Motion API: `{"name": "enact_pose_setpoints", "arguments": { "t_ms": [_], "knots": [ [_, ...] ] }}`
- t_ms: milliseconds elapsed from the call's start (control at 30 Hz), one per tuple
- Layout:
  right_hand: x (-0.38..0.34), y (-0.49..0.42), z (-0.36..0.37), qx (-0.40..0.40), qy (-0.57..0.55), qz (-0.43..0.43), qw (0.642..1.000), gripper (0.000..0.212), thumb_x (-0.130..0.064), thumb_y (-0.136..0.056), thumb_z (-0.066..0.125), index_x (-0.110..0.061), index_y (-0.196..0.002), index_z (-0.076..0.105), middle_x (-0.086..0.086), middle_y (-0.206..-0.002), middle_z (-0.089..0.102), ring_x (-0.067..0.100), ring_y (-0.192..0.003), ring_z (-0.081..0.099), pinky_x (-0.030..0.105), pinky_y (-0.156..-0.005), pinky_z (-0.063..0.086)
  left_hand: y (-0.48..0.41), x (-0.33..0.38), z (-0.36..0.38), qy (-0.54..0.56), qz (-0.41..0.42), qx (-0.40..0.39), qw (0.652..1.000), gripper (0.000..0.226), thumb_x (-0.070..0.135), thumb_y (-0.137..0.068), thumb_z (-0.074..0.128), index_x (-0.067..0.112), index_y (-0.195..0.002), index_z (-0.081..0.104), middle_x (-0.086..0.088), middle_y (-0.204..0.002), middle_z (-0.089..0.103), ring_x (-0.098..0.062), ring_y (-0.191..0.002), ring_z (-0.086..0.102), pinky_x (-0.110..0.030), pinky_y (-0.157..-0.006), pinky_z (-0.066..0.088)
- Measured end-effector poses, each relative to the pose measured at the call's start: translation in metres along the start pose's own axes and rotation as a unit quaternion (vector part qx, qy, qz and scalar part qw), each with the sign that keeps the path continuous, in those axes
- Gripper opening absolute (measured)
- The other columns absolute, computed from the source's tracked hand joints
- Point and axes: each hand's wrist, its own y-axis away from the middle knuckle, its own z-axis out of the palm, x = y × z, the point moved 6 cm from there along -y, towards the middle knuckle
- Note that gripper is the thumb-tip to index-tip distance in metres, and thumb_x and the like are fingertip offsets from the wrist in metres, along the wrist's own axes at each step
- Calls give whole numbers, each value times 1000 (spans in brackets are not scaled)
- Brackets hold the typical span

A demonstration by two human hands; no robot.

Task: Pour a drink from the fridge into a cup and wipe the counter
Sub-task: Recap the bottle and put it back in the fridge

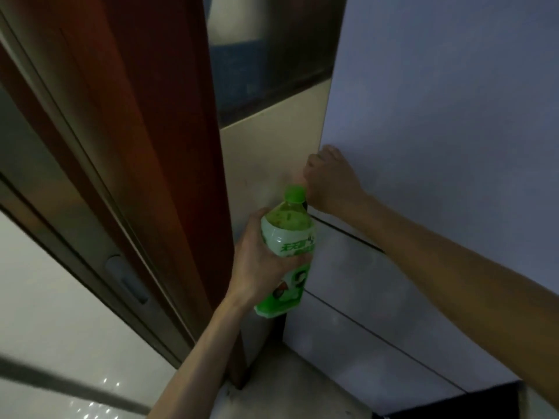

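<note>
My left hand [260, 267] grips a green drink bottle [287, 237] around its middle; the bottle has a green cap and a green-and-white label and stands nearly upright, just left of the fridge. The pale grey fridge [438, 116] fills the right side, and its doors look closed, with dark seams between them. My right hand [328, 182] rests against the left edge of the upper fridge door, fingers curled around that edge. No cup or counter is in sight.
A red-brown wooden door frame [169, 146] stands left of the fridge, with a beige wall panel [272, 152] between them. A sliding door with a recessed handle [128, 282] runs along the left. Pale floor tiles [60, 328] lie below.
</note>
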Motion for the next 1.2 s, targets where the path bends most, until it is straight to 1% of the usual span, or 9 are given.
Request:
{"name": "enact_pose_setpoints", "arguments": {
  "t_ms": [100,233,400,600,733,867,1033,1133,1200],
  "knots": [
    [-10,-15,7,-51,123,-57,989,36,-32,-88,51,-7,-106,70,16,-120,62,31,-127,43,49,-120,6,-1,2,2,2,-9,9,1000,86,29,-57,92,40,-123,38,23,-102,58,4,-94,59,-18,-73,51],
    [-1,-24,19,-191,269,-30,944,58,-53,-95,28,-16,-129,57,11,-139,52,30,-136,32,47,-120,-3,3,2,0,7,-21,24,999,85,27,-55,93,42,-120,41,19,-105,62,5,-96,60,-20,-76,52],
    [-6,-20,18,-214,343,-28,914,59,-48,-98,23,-13,-143,40,14,-151,36,32,-139,24,43,-119,2,19,-4,-9,7,-31,36,999,85,29,-53,93,41,-121,43,14,-110,63,-4,-102,62,-35,-84,56],
    [-9,-16,24,-229,360,4,905,57,-41,-99,24,-11,-145,37,14,-154,31,31,-141,22,40,-121,2,41,-7,-23,5,-30,37,999,83,29,-54,93,47,-115,40,15,-109,63,2,-98,62,-21,-79,53],
    [-25,-14,15,-182,300,22,936,45,-31,-101,27,-14,-136,49,13,-148,39,31,-138,25,36,-120,5,53,-14,-38,9,-21,29,999,87,32,-54,92,44,-121,39,16,-111,62,1,-101,61,-21,-80,53],
    [-67,9,8,-159,239,22,958,37,-24,-100,38,-11,-129,57,15,-141,45,34,-137,28,42,-120,5,65,-23,-62,15,-7,24,1000,87,31,-55,92,39,-125,41,17,-109,62,5,-99,61,-13,-77,51],
    [-124,56,-23,-115,211,0,971,24,-19,-94,49,-10,-106,68,10,-116,61,30,-115,47,39,-111,24,81,-43,-100,21,14,-5,1000,87,36,-54,91,36,-126,43,11,-110,64,-6,-100,64,-35,-83,57],
    [-158,90,-44,-50,208,9,977,10,-16,-70,76,-8,-68,71,13,-82,66,29,-87,59,41,-95,33,89,-51,-119,24,33,-33,999,89,50,-49,85,35,-127,43,11,-111,63,-10,-101,64,-42,-82,58],
    [-172,116,-50,-40,205,31,977,19,-9,-52,84,-6,-50,65,15,-65,62,30,-74,59,44,-89,32,96,-54,-129,30,46,-62,997,88,53,-47,82,36,-126,44,12,-111,62,-9,-101,64,-42,-81,58]
  ]
}}
